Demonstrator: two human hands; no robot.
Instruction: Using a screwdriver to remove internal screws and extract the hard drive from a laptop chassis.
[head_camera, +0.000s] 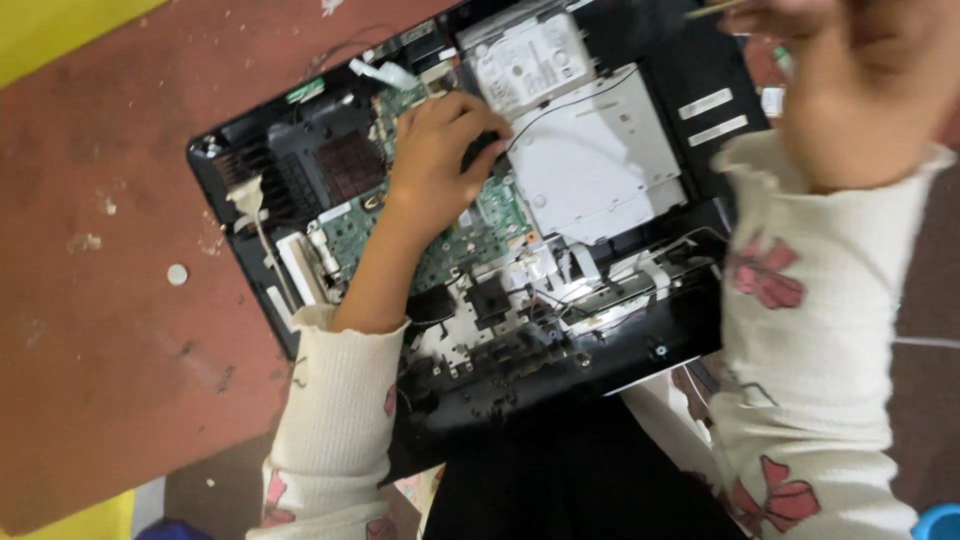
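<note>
Your left hand (440, 150) presses curled fingers on the green circuit board (470, 225) of an opened laptop (560, 370) lying across the red floor's (110, 330) right edge; keep that pressure steady. Your blurred right hand (850, 90) hovers raised, seemingly pinching a thin tool (712, 9). A silver drive (525, 62) sits exposed.

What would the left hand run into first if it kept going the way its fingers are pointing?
Most likely the silver hard drive. The left hand rests on the green circuit board with its fingers aimed up and to the right, and the drive lies just beyond them, though depth is hard to judge.
</note>
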